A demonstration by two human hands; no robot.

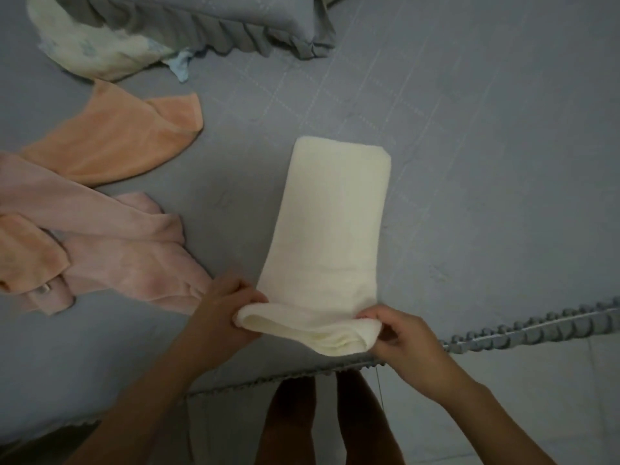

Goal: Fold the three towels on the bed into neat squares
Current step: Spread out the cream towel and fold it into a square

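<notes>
A cream towel (332,223) lies folded into a long narrow strip on the grey bed, running away from me. Its near end is lifted and curled over. My left hand (221,310) grips the left corner of that near end and my right hand (399,337) pinches the right corner. An orange towel (114,142) lies loosely spread at the left. A pink towel (120,250) lies crumpled below it, partly over a second bit of orange cloth (27,260) at the left edge.
A grey ruffled pillow (208,21) and a pale patterned cloth (94,52) sit at the back left. The bed's trimmed edge (523,330) runs just behind my hands. My legs (322,417) and pale floor (553,391) lie below it.
</notes>
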